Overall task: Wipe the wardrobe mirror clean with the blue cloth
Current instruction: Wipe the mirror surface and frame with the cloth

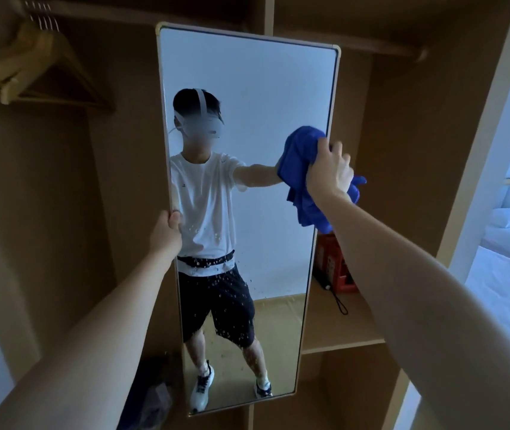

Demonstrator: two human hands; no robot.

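The right hand (pixel 329 169) clutches the bunched cloth (pixel 303 175) against the mirror (pixel 247 88) at its right edge, mid-frame. The left hand (pixel 166 231) grips the mirror's left edge (droplets speckle the lower glass).

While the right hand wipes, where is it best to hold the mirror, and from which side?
Probably on the left frame edge, about mid-height, coming from the left, as the left hand grips the mirror now. The frame is narrow enough for fingers to wrap, this keeps skin off the glass, and it braces against the blue cloth that the right hand presses near the right edge.
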